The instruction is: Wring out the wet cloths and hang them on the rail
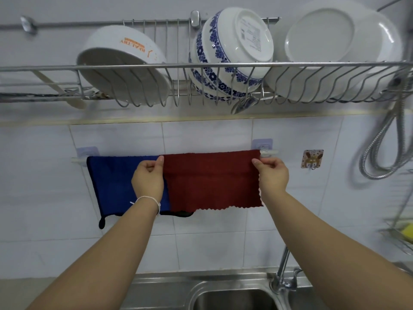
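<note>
A dark red cloth (212, 182) hangs folded over the white rail (269, 153) on the tiled wall, spread flat. My left hand (148, 177) pinches its upper left corner. At the upper right corner, by the rail's end, my right hand (272, 174) pinches it too. A blue cloth (111, 180) hangs on the rail's left half, its right edge tucked behind my left hand and the red cloth. The rail's middle is hidden under both cloths.
A wire dish rack (201, 66) with bowls and plates juts out just above the rail. A steel sink (232, 296) and tap (282, 267) lie below. A coiled metal hose (384, 139) hangs at right, next to a small sticker hook (311, 158).
</note>
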{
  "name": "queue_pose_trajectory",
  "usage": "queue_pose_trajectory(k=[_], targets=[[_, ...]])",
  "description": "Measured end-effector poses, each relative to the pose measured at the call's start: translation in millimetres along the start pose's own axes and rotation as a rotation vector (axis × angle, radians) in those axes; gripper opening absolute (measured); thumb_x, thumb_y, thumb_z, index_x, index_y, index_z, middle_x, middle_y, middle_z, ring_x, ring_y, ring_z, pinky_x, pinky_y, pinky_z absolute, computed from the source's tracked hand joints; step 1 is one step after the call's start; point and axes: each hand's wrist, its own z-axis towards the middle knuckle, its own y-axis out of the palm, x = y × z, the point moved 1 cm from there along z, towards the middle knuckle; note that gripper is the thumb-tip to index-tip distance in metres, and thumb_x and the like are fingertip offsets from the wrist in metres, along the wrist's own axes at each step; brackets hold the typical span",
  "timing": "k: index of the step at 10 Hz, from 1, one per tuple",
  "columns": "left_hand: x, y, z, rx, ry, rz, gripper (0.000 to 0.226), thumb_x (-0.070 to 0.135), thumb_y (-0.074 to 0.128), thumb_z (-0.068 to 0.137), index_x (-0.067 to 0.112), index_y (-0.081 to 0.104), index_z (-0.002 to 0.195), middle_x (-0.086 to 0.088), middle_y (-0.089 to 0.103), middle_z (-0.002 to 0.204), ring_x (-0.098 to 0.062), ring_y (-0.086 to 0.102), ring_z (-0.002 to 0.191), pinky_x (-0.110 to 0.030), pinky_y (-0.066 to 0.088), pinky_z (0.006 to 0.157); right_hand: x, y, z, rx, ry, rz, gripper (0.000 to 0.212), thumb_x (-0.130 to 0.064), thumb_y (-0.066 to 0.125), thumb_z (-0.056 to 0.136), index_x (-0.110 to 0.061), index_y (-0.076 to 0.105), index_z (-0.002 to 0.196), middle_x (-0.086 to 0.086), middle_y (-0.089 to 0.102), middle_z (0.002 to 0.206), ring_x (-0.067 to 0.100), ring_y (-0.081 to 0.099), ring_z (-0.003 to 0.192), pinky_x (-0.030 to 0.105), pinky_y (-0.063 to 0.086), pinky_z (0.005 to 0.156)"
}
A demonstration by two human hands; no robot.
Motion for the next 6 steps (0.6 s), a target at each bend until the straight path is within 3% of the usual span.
queue_pose_trajectory(k=[1,2,4,5,6], targets=[[-8,1,-4,-0.027,-0.007,0.025,0.033,0.045,0.063,0.089,0.013,0.068,0.097,-0.002,0.070,0.094,-0.017,0.066,0.089,-0.017,0.044,0.068,3,-6,3,-0.034,0.032,-0.039,0.016,-0.023,0.078,0.079,-0.019,0.063,0.082,0.000,0.066,0.079,0.015,0.061,0.070,0.028,0.050,0.068],[-13,-1,-2,-0.028,-0.009,0.031,0.019,0.034,0.066,0.090,0.016,0.068,0.094,-0.003,0.071,0.091,-0.020,0.067,0.092,-0.025,0.048,0.079,3,-10,4,-0.082,0.063,-0.050,0.010,-0.017,0.074,0.083,-0.018,0.066,0.079,0.000,0.066,0.077,0.012,0.055,0.061,0.021,0.042,0.060],[-20,0,0,-0.048,-0.027,0.018,0.018,0.034,0.064,0.091,0.016,0.067,0.093,-0.002,0.070,0.091,-0.022,0.067,0.092,-0.035,0.053,0.089,2,-15,4,-0.110,0.038,-0.077,0.009,-0.014,0.071,0.087,-0.015,0.064,0.080,-0.002,0.065,0.075,0.011,0.057,0.064,0.020,0.043,0.060],[-17,0,-5,-0.071,-0.029,-0.006,0.021,0.036,0.062,0.092,0.016,0.064,0.100,-0.003,0.069,0.096,-0.021,0.066,0.093,-0.029,0.051,0.082,0,-17,2,-0.140,0.019,-0.069,0.005,-0.019,0.070,0.087,-0.018,0.065,0.088,-0.002,0.063,0.079,0.010,0.053,0.061,0.025,0.044,0.062],[-18,-5,-23,-0.003,-0.026,-0.047,0.026,0.037,0.059,0.093,0.015,0.060,0.105,-0.003,0.065,0.097,-0.017,0.062,0.088,-0.022,0.046,0.071,3,-23,-6,-0.021,-0.012,-0.036,0.010,-0.030,0.066,0.088,-0.020,0.063,0.088,0.000,0.064,0.084,0.015,0.055,0.069,0.032,0.048,0.070]])
